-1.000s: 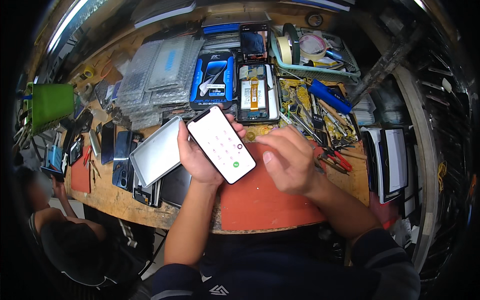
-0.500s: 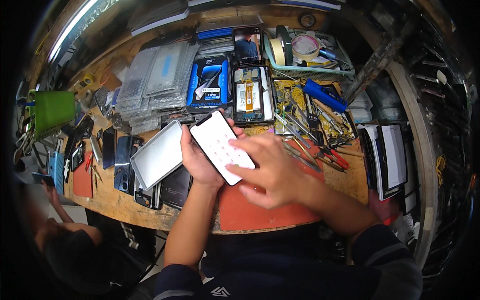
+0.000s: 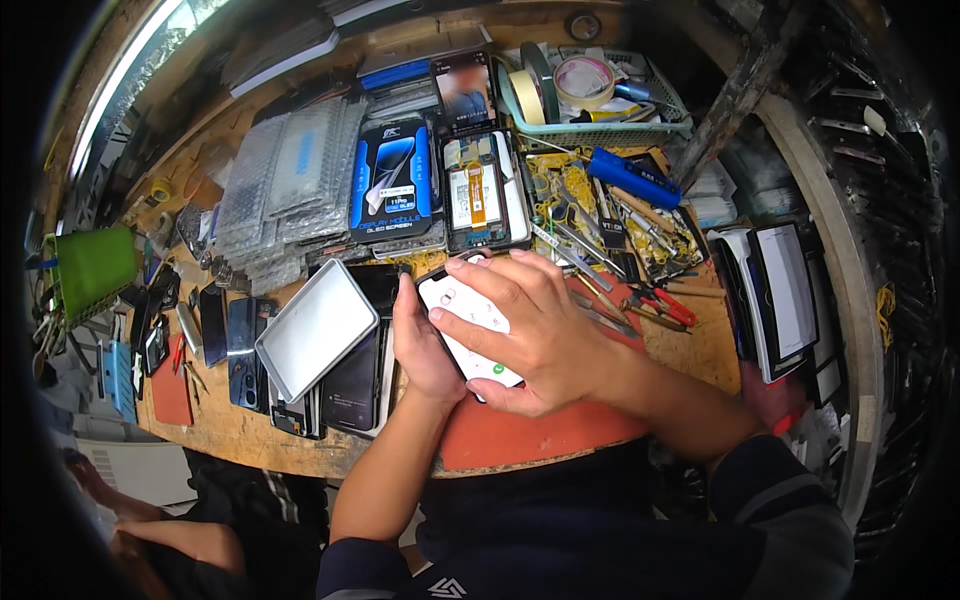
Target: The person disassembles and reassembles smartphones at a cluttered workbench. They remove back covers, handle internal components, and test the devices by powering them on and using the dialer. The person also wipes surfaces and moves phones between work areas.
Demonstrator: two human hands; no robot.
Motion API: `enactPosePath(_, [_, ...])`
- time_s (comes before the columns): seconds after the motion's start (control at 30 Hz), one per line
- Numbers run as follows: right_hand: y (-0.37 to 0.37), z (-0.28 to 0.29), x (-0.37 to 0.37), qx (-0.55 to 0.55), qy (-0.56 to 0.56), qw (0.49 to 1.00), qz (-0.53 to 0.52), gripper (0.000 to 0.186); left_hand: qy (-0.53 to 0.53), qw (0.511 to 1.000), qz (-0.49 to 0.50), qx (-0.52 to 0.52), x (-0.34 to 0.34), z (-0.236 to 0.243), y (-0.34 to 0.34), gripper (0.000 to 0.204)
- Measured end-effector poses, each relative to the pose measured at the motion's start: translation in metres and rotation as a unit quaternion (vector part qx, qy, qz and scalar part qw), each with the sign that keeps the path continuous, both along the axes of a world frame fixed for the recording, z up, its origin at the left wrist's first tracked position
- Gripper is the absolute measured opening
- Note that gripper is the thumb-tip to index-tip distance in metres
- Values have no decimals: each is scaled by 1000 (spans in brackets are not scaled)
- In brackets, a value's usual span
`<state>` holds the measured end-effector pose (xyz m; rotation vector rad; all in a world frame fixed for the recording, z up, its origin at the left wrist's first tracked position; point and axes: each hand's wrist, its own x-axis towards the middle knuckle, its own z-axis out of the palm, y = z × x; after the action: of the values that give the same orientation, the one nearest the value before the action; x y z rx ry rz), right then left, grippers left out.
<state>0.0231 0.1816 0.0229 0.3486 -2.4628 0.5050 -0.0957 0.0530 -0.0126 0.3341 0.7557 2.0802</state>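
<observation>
A lit smartphone (image 3: 476,364) with a dial keypad on its white screen rests tilted in my left hand (image 3: 426,358), whose palm and thumb hold its left side. Over the phone lies my right hand (image 3: 562,340), fingers spread across the screen and thumb by its lower corner. Those fingers hide much of the keypad and the phone's right edge. A shallow white tray (image 3: 318,332) sits left of my left hand, on top of several phones. Beneath both hands is a red mat (image 3: 540,437).
Behind my hands stand a blue-black display box (image 3: 392,180), bubble-wrapped packs (image 3: 290,170) and an opened phone (image 3: 478,195). Tools, including red-handled pliers (image 3: 668,308), lie to the right, near a green basket (image 3: 600,130) of tape rolls. A person's arm (image 3: 190,540) shows at lower left.
My right hand has moved up and left over the phone, covering more of its screen. The keypad's green button now shows. The view has shifted slightly.
</observation>
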Motion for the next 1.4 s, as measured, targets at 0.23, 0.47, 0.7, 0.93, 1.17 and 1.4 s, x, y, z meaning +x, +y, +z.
enactPosePath(0.23, [0,-3,-1,-4,5,1000,-12,69,-3,999,-21,30,5,-4,-1,73])
enactPosePath(0.47, [0,-6,0,-40,7,998,-44,70,4,999,6,-39,8,-6,0,70])
enactPosePath(0.7, [-5,-5,0,-64,-6,998,-29,70,14,1000,-4,25,5,-2,2,72])
enactPosePath(0.93, [-19,-7,5,-67,-37,996,49,66,-5,996,16,88,-24,6,-7,81])
enactPosePath(1.17, [-25,-9,7,-63,-57,992,89,59,-4,989,98,115,-43,10,-16,83])
enactPosePath(1.4, [-14,-7,5,-51,-26,998,41,56,-6,988,112,106,-48,15,-21,83])
